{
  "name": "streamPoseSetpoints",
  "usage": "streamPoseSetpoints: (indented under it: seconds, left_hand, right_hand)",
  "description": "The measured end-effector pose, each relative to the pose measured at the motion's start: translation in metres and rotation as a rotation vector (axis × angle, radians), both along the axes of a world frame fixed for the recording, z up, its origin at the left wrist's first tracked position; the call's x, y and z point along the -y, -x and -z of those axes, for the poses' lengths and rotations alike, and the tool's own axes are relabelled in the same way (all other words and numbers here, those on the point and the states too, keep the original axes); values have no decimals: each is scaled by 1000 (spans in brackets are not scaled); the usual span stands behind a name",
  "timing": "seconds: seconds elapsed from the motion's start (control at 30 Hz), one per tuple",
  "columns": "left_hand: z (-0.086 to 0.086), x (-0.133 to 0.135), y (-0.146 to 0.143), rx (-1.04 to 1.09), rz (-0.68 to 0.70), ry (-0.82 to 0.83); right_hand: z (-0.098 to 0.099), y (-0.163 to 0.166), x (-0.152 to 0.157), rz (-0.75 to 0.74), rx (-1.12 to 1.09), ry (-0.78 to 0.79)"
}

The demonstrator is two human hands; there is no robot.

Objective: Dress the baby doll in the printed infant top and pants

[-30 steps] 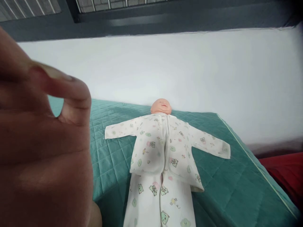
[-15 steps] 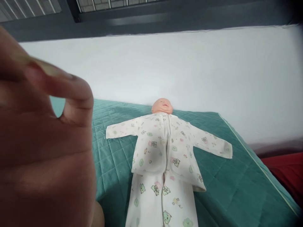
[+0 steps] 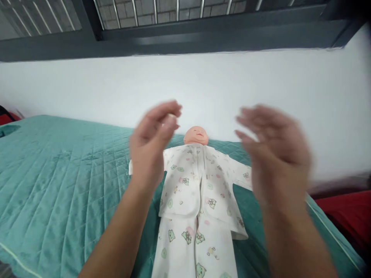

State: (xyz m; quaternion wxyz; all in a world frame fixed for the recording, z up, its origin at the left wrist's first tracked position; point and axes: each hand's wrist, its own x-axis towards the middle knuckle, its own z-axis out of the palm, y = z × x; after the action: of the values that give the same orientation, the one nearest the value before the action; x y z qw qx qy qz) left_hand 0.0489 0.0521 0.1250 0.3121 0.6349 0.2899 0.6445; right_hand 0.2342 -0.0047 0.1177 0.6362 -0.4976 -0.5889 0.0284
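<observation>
A baby doll (image 3: 196,135) lies face up, its head near the white wall. It is dressed in a white long-sleeved jacket (image 3: 185,193) printed with small bears, and matching trousers (image 3: 176,251). The jacket's front edges meet loosely down the middle. My left hand (image 3: 152,143) is raised in the air over the doll's sleeve, fingers curled and apart from the thumb, holding nothing. On the other side my right hand (image 3: 272,150), blurred by motion, hangs above the other sleeve and hides its cuff. Its fingers and thumb are apart with nothing between them.
Under the doll is a green quilted cover (image 3: 66,173) with a pale piped edge. Behind it rises a white wall (image 3: 116,85) below a dark window frame (image 3: 174,38) with metal bars. Red fabric (image 3: 344,208) lies at the right.
A hand that filled the left side close to the camera has moved away. Both my hands now show above the doll. The view has tilted slightly up; the doll lies as before.
</observation>
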Motion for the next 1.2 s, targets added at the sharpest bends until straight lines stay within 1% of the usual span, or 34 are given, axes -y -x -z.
streamPoseSetpoints:
  seconds: [0.07, 0.17, 0.2, 0.27, 0.33, 0.4, 0.53, 0.63, 0.7, 0.8, 0.9, 0.97, 1.07, 1.2]
  left_hand:
    - [22, -21, -14, -148, 40, 70]
    - [57, -49, -33, -393, 96, 177]
    - [66, -54, -37, -446, 110, 193]
    - [75, -59, -42, -518, 116, 206]
    - [77, -60, -44, -555, 106, 217]
    - [76, -60, -44, -559, 107, 242]
    - [71, -62, -46, -554, 154, 311]
    - [68, -62, -48, -541, 139, 364]
    - [66, -61, -50, -521, 102, 352]
    - [63, -60, -53, -462, 59, 314]
    - [63, -59, -56, -389, 62, 303]
    - [64, -58, -56, -399, 84, 289]
    - [68, -57, -55, -432, 108, 268]
    - [72, -60, -54, -397, 132, 282]
  right_hand:
    - [16, -4, -17, 55, -10, 101]
    - [46, -9, -42, 181, 73, 342]
    - [53, -9, -48, 185, 103, 421]
    - [62, -8, -54, 151, 125, 564]
    - [62, -6, -55, 127, 126, 667]
    - [58, -4, -55, 142, 140, 713]
    - [55, -4, -58, 182, 181, 751]
    - [57, -7, -61, 216, 214, 763]
    - [57, -9, -63, 229, 225, 766]
    - [53, -14, -61, 204, 223, 781]
    - [49, -19, -59, 194, 264, 810]
    - [49, -21, -58, 196, 282, 832]
    - [50, -23, -58, 173, 218, 834]
    - [53, -21, -60, 54, -23, 747]
